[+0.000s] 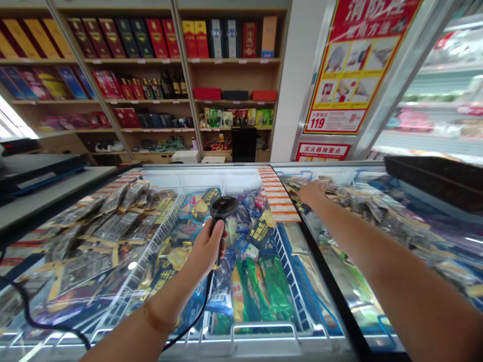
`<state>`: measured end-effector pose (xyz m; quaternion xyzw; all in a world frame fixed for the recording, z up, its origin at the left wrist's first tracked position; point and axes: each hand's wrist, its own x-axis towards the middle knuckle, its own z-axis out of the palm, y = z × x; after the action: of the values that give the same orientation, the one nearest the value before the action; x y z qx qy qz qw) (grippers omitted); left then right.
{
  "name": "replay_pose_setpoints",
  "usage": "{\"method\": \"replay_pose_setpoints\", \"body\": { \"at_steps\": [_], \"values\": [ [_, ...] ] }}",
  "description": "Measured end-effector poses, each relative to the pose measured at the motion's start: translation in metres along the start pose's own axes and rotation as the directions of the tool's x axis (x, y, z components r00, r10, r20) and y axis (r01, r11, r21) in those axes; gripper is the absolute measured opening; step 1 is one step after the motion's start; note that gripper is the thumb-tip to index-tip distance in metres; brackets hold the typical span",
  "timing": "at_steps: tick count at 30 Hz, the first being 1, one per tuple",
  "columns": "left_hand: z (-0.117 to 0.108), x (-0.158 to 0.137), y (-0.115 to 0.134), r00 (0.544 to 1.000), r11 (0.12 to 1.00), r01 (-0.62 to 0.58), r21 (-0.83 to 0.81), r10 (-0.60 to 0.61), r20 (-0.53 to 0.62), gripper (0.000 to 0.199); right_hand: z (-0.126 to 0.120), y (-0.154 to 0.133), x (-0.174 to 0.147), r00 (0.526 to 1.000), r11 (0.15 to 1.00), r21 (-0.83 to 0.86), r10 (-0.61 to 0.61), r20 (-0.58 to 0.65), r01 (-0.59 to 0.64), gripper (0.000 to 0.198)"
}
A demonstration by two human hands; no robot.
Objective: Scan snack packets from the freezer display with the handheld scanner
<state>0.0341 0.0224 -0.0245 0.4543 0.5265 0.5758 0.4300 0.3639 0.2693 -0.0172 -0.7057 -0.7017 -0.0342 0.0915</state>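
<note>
A black barcode scanner (223,207) with a trailing cable is gripped upright by its handle in my left hand (207,246). It is above the middle basket of a chest freezer, over frozen treats in bright wrappers. Black packets (263,229) with yellow lettering and green packets (269,286) lie below it. Far to the right, my right hand (314,193) reaches into the freezer's right section. Its fingers are bent down, closed at a black packet (300,202) with yellow marks; the fingertips are hidden.
White wire basket walls (289,281) and a dark lid frame (324,281) divide the freezer. Brown-edged packets (116,226) fill the left side. A dark box (437,181) stands on the right. Behind are shelves (151,60) of boxes and bottles, and a red poster (362,65).
</note>
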Motion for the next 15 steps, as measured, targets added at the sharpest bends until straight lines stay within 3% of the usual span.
{"method": "replay_pose_setpoints", "body": {
  "at_steps": [3, 8, 11, 15],
  "values": [
    [0.002, -0.002, 0.007, 1.000, 1.000, 0.011, -0.003, -0.011, 0.002, 0.062, -0.026, -0.005, -0.022, 1.000, 0.984, -0.177, -0.003, -0.008, 0.002, 0.032],
    [0.004, -0.003, 0.013, 1.000, 1.000, 0.006, 0.005, -0.006, -0.004, 0.060, -0.067, -0.015, -0.073, 0.968, 0.962, -0.203, -0.211, -0.134, 0.181, 0.038],
    [0.005, -0.004, 0.013, 1.000, 1.000, -0.011, -0.015, 0.011, 0.002, 0.058, -0.083, -0.028, -0.105, 0.926, 0.940, -0.093, -0.340, -0.163, 0.329, 0.039],
    [0.004, -0.005, 0.012, 0.999, 0.998, -0.034, -0.053, 0.034, 0.011, 0.054, -0.090, -0.059, -0.130, 0.856, 0.828, 0.221, -0.482, -0.187, 0.515, 0.036]
  ]
}}
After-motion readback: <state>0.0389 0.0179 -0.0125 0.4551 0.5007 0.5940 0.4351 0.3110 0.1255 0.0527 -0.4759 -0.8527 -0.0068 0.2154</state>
